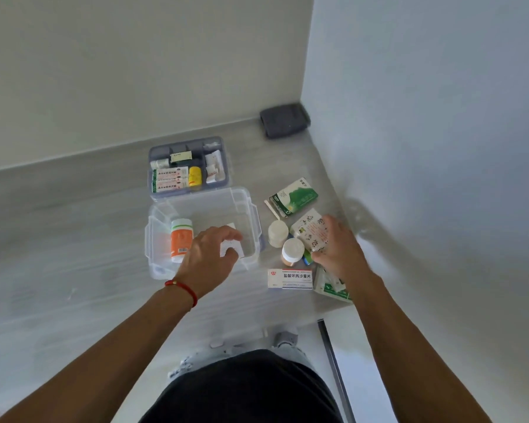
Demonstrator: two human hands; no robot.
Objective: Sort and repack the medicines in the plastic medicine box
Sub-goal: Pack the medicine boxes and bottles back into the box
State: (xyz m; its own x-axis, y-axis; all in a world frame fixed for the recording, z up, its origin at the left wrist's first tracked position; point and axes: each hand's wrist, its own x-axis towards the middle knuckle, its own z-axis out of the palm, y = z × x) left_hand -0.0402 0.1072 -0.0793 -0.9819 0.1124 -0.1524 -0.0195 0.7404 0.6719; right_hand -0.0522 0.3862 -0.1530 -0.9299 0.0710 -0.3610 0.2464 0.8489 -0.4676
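Here the clear plastic medicine box [248,209] sits on the grey table [74,239], an orange bottle [181,244] inside. The left hand [209,257] grips a small white packet [231,248] over it; the right hand [338,248] clasps a white printed pouch [309,228] beside it.
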